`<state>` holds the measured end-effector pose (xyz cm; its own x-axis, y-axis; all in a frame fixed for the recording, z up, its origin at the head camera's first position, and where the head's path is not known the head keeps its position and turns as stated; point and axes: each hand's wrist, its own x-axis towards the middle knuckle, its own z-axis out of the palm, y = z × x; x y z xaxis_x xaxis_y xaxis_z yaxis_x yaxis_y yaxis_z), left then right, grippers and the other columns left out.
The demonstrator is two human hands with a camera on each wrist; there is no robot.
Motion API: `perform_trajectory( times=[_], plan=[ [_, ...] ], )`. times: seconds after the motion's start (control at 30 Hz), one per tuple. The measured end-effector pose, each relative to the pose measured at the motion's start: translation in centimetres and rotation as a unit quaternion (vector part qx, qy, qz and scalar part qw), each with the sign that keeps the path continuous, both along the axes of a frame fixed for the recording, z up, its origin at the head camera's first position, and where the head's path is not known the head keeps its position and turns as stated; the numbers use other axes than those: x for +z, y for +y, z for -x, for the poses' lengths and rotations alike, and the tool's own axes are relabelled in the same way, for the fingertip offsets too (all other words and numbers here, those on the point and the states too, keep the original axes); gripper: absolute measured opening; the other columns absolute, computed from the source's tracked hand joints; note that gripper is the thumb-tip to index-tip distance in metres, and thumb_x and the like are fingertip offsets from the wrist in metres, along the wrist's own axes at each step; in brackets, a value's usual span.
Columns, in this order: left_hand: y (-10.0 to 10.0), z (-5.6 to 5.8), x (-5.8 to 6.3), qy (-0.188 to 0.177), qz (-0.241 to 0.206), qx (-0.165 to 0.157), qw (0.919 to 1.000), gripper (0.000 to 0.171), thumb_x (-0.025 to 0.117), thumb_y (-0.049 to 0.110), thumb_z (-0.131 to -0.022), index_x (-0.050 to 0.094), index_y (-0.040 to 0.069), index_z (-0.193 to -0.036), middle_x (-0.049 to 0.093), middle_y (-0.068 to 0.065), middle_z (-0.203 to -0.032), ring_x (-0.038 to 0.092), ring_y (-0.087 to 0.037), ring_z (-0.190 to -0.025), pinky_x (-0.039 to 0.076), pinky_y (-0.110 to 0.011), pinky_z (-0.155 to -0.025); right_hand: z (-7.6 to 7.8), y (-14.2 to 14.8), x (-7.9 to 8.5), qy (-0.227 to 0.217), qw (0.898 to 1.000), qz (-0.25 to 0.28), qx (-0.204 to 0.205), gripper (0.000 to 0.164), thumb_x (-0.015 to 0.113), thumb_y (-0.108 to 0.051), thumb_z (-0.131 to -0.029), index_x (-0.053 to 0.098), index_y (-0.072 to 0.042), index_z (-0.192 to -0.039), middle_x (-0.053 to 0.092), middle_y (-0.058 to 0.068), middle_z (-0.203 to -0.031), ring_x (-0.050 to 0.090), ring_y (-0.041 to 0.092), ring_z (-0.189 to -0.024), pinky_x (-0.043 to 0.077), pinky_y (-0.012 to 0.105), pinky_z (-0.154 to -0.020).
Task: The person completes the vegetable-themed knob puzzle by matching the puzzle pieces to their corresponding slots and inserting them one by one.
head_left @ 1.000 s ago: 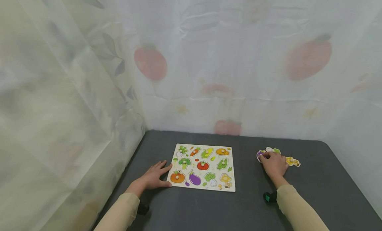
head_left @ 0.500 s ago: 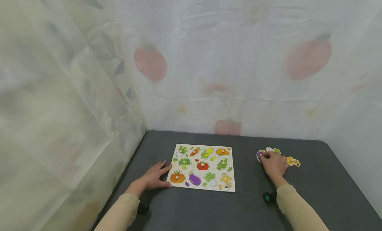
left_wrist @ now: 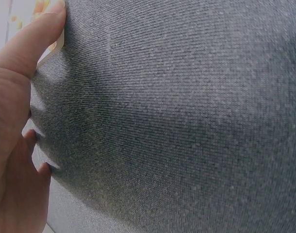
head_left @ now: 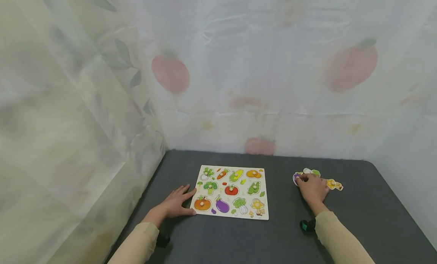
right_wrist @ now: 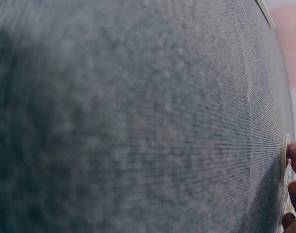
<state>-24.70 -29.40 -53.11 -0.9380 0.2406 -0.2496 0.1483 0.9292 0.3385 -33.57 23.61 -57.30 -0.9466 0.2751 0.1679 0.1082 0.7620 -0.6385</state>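
A pale puzzle board [head_left: 245, 212] with printed vegetables lies on the dark tabletop in the head view. My left hand [head_left: 175, 201] spreads its fingers at the board's left edge, thumb [left_wrist: 37, 35] on the near left corner. To the right, my right hand [head_left: 313, 187] pinches a purple eggplant puzzle piece [head_left: 296, 178] between thumb and finger. The right wrist view shows that piece [right_wrist: 285, 158] edge-on, low at the table. Beyond and beside this hand lie a white-and-green piece [head_left: 315, 172] and a yellow mushroom-like piece [head_left: 334, 184], both partly covered by the hand.
The dark grey table [head_left: 239, 241] runs between the board and the loose pieces. A pale curtain with fruit prints [head_left: 218, 85] hangs behind it, and another sheet [head_left: 78, 142] hangs along the left side.
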Motion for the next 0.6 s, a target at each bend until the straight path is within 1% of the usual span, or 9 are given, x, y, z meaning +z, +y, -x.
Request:
perform_trajectory(
  times=[0.3, 0.6],
  plan=[
    [-0.11, 0.01, -0.11, 0.001, 0.002, -0.002, 1.0000, 0.097, 0.077, 0.064, -0.082, 0.039, 0.024, -0.161, 0.024, -0.016, -0.167, 0.016, -0.044, -0.153, 0.015, -0.063, -0.121, 0.01, -0.12, -0.08, 0.006, 1.000, 0.006, -0.006, 0.034, 0.068, -0.031, -0.097, 0.075, -0.002, -0.111, 0.063, 0.028, -0.121, 0.043, 0.054, -0.115, 0.028, 0.071, -0.095],
    [-0.08, -0.05, -0.05, 0.001, 0.003, -0.001, 1.0000, 0.096, 0.077, 0.064, -0.082, 0.039, 0.025, -0.161, 0.024, -0.015, -0.167, 0.016, -0.043, -0.153, 0.015, -0.063, -0.121, -0.01, -0.17, 0.00, 0.000, 1.000, 0.005, -0.002, 0.035, 0.068, -0.032, -0.097, 0.075, -0.001, -0.111, 0.062, 0.029, -0.121, 0.043, 0.053, -0.114, 0.028, 0.071, -0.096]
  ],
)
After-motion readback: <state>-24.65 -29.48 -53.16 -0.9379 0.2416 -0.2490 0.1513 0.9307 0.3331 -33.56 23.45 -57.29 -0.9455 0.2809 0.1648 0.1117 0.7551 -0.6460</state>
